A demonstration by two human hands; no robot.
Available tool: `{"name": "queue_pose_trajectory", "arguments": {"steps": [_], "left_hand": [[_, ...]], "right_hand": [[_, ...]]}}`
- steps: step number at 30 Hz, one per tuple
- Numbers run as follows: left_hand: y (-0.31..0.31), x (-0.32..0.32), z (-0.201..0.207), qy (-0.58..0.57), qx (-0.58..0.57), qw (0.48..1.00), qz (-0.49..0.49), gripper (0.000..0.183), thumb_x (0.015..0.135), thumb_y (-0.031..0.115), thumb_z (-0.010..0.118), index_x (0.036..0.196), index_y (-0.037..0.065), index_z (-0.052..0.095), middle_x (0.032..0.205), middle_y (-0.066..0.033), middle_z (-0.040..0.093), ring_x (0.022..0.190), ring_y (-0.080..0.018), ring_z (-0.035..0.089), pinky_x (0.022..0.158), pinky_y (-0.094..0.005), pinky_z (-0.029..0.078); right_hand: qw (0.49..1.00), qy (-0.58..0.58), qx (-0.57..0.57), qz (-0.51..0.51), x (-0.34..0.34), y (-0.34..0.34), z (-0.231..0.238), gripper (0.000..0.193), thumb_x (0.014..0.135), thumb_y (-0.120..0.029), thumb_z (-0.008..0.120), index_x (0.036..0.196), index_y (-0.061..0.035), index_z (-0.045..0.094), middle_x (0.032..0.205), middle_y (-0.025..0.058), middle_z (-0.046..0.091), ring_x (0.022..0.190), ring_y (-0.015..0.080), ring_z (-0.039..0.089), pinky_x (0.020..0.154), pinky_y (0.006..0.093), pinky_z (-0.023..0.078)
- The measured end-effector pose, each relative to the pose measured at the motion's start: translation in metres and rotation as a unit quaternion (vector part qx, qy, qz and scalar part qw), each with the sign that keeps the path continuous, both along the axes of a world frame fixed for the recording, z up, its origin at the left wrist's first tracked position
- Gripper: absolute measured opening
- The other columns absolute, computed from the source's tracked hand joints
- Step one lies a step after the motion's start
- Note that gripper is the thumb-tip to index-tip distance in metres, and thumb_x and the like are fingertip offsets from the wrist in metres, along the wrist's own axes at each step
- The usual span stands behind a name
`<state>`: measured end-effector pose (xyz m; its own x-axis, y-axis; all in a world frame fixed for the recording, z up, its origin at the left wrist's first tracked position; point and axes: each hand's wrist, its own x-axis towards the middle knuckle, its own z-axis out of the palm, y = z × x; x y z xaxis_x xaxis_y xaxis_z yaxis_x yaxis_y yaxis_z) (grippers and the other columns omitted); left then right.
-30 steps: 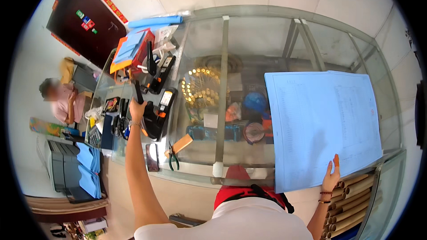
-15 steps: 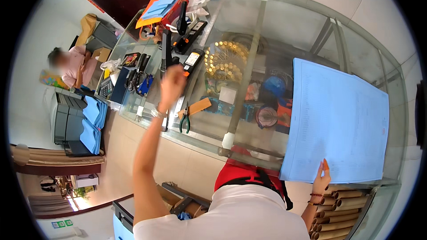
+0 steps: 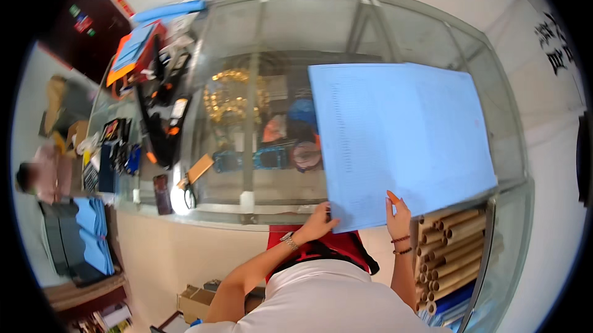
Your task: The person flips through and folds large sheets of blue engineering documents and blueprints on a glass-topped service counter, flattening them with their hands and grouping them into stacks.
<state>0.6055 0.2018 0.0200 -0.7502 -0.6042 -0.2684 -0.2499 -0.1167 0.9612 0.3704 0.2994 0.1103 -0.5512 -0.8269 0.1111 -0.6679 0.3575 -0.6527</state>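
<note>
A large stack of pale blue printed sheets [image 3: 407, 141] lies on the glass counter in front of me. At its near left corner is my left hand [image 3: 318, 220], fingers curled closed around a small dark thing, too blurred to name, beside the paper's edge. My right hand [image 3: 399, 214] rests on the near edge of the sheets with its fingers stretched out. An orange finger cover [image 3: 393, 197] shows on one fingertip. A watch circles the left wrist, and beaded bracelets the right.
Long black staplers [image 3: 154, 126] lie on the left of the glass counter [image 3: 296, 200], near pliers [image 3: 190, 197], a brown strip [image 3: 201, 168] and a dark red flat thing [image 3: 162, 194]. Gold rings [image 3: 231, 95] show through the glass. Cardboard tubes [image 3: 454, 249] fill the lower right shelf. Another person [image 3: 52, 172] sits far left.
My left hand has come from beside the staplers to the near left corner of the sheets. The whole view has shifted to the right. My right hand stays at the near edge.
</note>
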Motion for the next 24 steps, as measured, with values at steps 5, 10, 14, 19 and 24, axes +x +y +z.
{"name": "queue_pose_trajectory", "arguments": {"steps": [5, 10, 14, 19, 24], "left_hand": [[0.005, -0.024, 0.013, -0.026, 0.185, 0.962, 0.199, 0.065, 0.085, 0.021, 0.067, 0.134, -0.005, 0.032, 0.102, -0.0138, 0.057, 0.083, -0.0162, 0.058, 0.070, -0.0296, 0.049], [-0.014, -0.011, -0.003, -0.108, 0.277, 0.934, 0.199, 0.039, 0.087, 0.030, 0.065, 0.109, -0.001, 0.061, 0.080, -0.0010, 0.060, 0.073, -0.0092, 0.054, 0.064, -0.0245, 0.045], [-0.009, -0.045, 0.025, -0.132, 0.165, 0.950, 0.230, 0.031, 0.088, 0.031, 0.065, 0.095, 0.001, 0.068, 0.077, 0.0017, 0.061, 0.070, -0.0082, 0.053, 0.063, -0.0245, 0.044], [0.003, -0.047, 0.036, -0.014, 0.197, 0.935, 0.295, 0.043, 0.089, 0.027, 0.064, 0.120, 0.000, 0.055, 0.103, -0.0043, 0.063, 0.087, -0.0135, 0.059, 0.074, -0.0278, 0.049], [-0.004, -0.069, 0.083, -0.049, 0.233, 0.932, 0.274, 0.044, 0.087, 0.016, 0.064, 0.124, -0.004, 0.050, 0.113, -0.0122, 0.062, 0.099, -0.0208, 0.061, 0.084, -0.0323, 0.050]], "right_hand": [[0.997, 0.003, 0.009, -0.075, -0.066, 0.069, -0.007, 0.023, 0.091, -0.014, 0.057, 0.110, -0.0032, 0.065, 0.092, 0.0218, 0.066, 0.084, 0.0374, 0.063, 0.085, 0.0431, 0.049], [0.991, -0.044, 0.026, -0.126, -0.109, 0.140, -0.028, 0.025, 0.090, -0.016, 0.059, 0.109, -0.0012, 0.066, 0.088, 0.0187, 0.068, 0.078, 0.0276, 0.066, 0.071, 0.0356, 0.051], [0.972, -0.182, 0.019, -0.149, -0.130, 0.190, -0.047, 0.027, 0.091, -0.015, 0.057, 0.113, -0.0003, 0.064, 0.088, 0.0144, 0.069, 0.078, 0.0187, 0.066, 0.071, 0.0288, 0.051], [0.822, -0.555, -0.011, -0.130, -0.130, 0.191, -0.064, 0.039, 0.097, -0.025, 0.049, 0.121, 0.0052, 0.055, 0.099, 0.0189, 0.067, 0.087, 0.0216, 0.067, 0.079, 0.0298, 0.054], [0.693, -0.715, 0.050, -0.080, -0.130, 0.166, -0.057, 0.068, 0.097, -0.054, 0.033, 0.129, 0.0047, 0.045, 0.112, 0.0221, 0.061, 0.104, 0.0268, 0.063, 0.090, 0.0342, 0.050]]}}
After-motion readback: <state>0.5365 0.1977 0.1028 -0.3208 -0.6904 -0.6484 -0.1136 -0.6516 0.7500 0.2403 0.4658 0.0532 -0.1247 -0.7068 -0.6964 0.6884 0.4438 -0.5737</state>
